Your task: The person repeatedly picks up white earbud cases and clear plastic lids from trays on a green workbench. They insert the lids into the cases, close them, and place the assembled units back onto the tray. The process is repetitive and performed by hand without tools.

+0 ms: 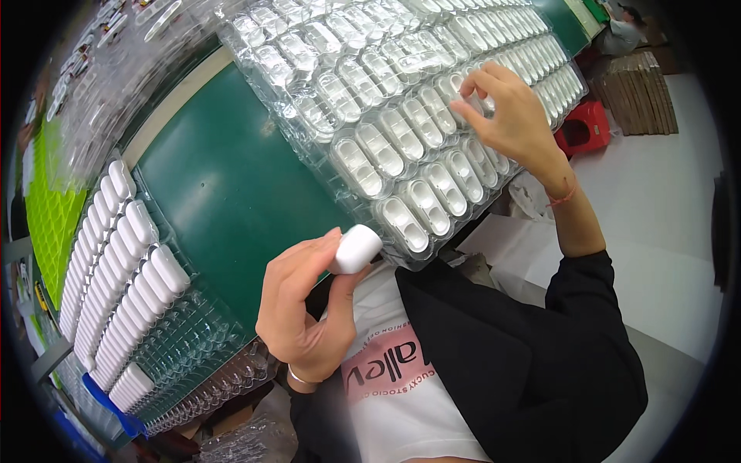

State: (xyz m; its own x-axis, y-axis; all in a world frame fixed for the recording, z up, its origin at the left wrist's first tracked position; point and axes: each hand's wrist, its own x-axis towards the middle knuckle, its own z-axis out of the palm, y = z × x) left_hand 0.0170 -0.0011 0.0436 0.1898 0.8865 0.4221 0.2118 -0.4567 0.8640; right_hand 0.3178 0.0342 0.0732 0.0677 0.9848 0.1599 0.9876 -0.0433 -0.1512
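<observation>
A small white rounded plastic case [358, 249] is pinched between the thumb and fingers of my left hand [305, 297], just off the near corner of a clear tray. My right hand [511, 112] is above the clear plastic trays [340, 204], its fingers curled and the thumb apart from them. Nothing plainly shows in its grasp, though the curled fingers partly hide the slots beneath. Rows of oval white shells [405, 224] with open hollows fill these trays.
At the left, another clear tray holds rows of smooth white cases [162, 270]. A green table surface [224, 162] lies between the trays. Empty clear trays [139, 85] are piled at the back left, beside a bright green mat [50, 216]. A red stool [584, 127] and stacked cardboard [637, 92] stand at the right.
</observation>
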